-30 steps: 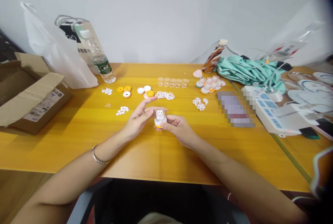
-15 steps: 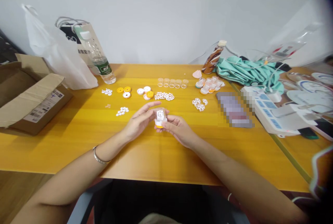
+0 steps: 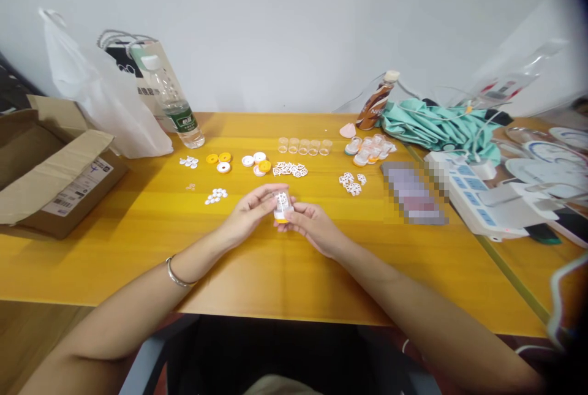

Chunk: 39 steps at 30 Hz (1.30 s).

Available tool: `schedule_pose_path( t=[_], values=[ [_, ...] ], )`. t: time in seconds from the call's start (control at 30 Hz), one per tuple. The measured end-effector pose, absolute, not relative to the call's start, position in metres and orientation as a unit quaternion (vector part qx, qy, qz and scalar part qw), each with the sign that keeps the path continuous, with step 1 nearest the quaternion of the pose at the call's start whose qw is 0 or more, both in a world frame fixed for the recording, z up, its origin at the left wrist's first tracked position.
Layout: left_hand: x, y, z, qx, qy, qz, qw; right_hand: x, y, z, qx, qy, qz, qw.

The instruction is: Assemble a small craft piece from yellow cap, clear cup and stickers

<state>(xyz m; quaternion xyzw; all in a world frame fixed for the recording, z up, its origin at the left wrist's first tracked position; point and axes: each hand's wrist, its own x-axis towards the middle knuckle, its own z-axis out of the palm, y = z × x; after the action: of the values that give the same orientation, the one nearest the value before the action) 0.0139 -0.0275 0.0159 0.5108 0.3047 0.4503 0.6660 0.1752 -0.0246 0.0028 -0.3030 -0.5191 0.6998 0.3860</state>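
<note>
Between my hands is a small clear plastic container (image 3: pixel 282 204) with a yellow base and white lattice pieces inside. My right hand (image 3: pixel 311 227) pinches its lower part, thumb across the front. My left hand (image 3: pixel 250 214) closes on its upper part, the thumb at the side and the fingers behind and over the top. Just beyond lie a pile of white lattice pieces (image 3: pixel 290 169) and a row of several clear cups (image 3: pixel 304 147). Yellow and white round caps (image 3: pixel 223 167) sit to the left, with small white discs (image 3: pixel 215 196) nearer me.
An open cardboard box (image 3: pixel 68 187) and a water bottle (image 3: pixel 184 122) stand at left. More clear containers (image 3: pixel 370 151), a brown drink bottle (image 3: pixel 376 104), a blurred-out flat item (image 3: pixel 413 193) and a power strip (image 3: pixel 480 199) are at right.
My left fingers have drawn in around the top of the container. The container's upper part tilts slightly to the left. Other things on the table stay put.
</note>
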Motion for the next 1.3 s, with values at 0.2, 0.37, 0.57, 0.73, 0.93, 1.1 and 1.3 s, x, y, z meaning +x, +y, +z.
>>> schedule_pose_path(
  t=[0.2,0.37,0.57,0.73,0.93,1.1,1.3],
  values=[
    [0.0149,-0.0244,0.0109,0.496,0.342,0.494,0.628,0.1753,-0.0227,0.0012,-0.306,-0.519,0.696,0.389],
    [0.0148,-0.0242,0.0109,0.490,0.301,0.465,0.673,0.1739,-0.0237,0.0008,-0.316,-0.517,0.687,0.402],
    [0.0144,-0.0262,0.0129,0.486,0.255,0.415,0.725,0.1725,-0.0264,-0.0006,-0.281,-0.489,0.739,0.368],
    [0.0155,-0.0262,0.0097,0.488,0.299,0.488,0.659,0.1720,-0.0258,-0.0021,-0.286,-0.519,0.701,0.398],
    [0.0167,-0.0276,0.0139,0.448,0.267,0.462,0.717,0.1727,-0.0248,-0.0022,-0.284,-0.508,0.698,0.417],
    [0.0181,-0.0260,0.0113,0.443,0.276,0.429,0.737,0.1727,-0.0242,-0.0014,-0.296,-0.506,0.696,0.415],
    [0.0190,-0.0264,0.0103,0.437,0.283,0.460,0.720,0.1712,-0.0264,-0.0007,-0.295,-0.522,0.684,0.417]
  ],
)
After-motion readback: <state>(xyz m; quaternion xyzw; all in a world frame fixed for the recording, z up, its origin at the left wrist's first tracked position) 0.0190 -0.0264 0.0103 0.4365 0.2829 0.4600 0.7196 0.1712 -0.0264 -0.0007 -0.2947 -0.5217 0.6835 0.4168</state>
